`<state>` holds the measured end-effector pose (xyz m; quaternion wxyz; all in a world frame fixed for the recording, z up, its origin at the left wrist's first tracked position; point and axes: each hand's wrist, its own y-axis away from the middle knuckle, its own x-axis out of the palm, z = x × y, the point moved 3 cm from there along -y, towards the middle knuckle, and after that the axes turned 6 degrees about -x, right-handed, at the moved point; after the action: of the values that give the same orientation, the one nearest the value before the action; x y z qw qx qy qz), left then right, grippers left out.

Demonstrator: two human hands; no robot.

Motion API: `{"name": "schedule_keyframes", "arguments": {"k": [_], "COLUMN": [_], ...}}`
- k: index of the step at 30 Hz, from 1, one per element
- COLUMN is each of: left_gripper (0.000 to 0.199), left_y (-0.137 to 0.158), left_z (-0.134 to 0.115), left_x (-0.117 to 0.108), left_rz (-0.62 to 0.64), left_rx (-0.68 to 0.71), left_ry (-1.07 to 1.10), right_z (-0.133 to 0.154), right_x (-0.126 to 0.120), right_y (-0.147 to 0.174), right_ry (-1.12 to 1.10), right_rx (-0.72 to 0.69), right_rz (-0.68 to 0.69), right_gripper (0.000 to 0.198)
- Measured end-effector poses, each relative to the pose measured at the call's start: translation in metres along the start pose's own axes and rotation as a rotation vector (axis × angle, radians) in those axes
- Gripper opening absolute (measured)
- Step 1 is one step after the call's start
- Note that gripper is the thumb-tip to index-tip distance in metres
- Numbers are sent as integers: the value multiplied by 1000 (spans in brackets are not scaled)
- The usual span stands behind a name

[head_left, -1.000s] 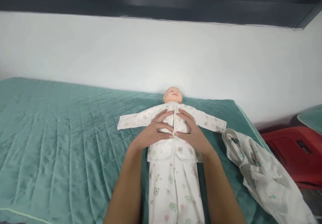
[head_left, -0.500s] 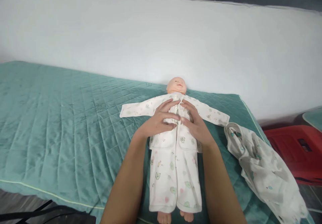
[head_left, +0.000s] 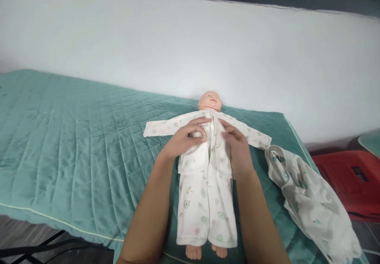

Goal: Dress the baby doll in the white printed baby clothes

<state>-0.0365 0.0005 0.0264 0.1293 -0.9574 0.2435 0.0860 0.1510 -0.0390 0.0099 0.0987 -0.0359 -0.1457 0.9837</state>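
A baby doll [head_left: 210, 99] lies on its back, dressed in a white printed jacket [head_left: 194, 160] and matching trousers [head_left: 194, 208]. Its bare feet show below the trouser hems. The jacket's front edges stand slightly apart at the chest. My left hand [head_left: 187, 136] is at the left front of the jacket, thumb and index finger pinched together on its edge. Over the right front of the jacket is my right hand [head_left: 239, 147], blurred by motion, its index finger and thumb apart. Both jacket sleeves are spread outward.
A crumpled white printed cloth [head_left: 311, 200] lies to the right of the doll on the green quilted cover [head_left: 89, 149]. Beyond the cover's right edge is a red case [head_left: 347, 177]. A pale wall [head_left: 178, 46] stands behind. Black straps or bars [head_left: 44, 250] show at bottom left.
My right hand has moved to the right, away from the middle of the jacket. My left hand has drawn slightly left, its thumb and index finger coming together.
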Motion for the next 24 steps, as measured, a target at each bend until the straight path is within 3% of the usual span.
{"name": "schedule_keyframes", "arguments": {"k": [3, 5, 7, 10, 13, 16, 19, 21, 24], "left_gripper": [31, 30, 28, 36, 29, 18, 28, 31, 31], "left_y": [-1, -2, -6, -10, -8, 2, 13, 12, 1], "left_z": [9, 18, 24, 28, 31, 37, 40, 40, 40], "left_x": [-11, -15, -13, -6, -10, -33, -54, -53, -37], "left_rz": [-418, -612, -640, -570, -546, -780, -1078, -1061, -790], "left_rx": [-1, -27, -101, -231, -269, -295, -293, -215, -70], "left_ry": [342, 414, 308, -29, -243, -338, -501, -629, -765], "right_z": [-21, -29, -30, -25, -25, -21, -8, -5, -13], "right_x": [-19, -24, -20, -8, -13, -46, -72, -72, -53], "right_y": [-6, -7, -9, -8, -7, -8, -6, -6, -8], "right_ry": [-214, -173, -87, -2, 51, 326, 725, 856, 907], "right_rx": [166, 227, 200, 97, 106, 24, -260, -378, -404], "right_rz": [-363, -514, -496, -347, -294, -509, -717, -654, -385], "right_gripper": [45, 45, 47, 50, 42, 34, 31, 33, 40]}}
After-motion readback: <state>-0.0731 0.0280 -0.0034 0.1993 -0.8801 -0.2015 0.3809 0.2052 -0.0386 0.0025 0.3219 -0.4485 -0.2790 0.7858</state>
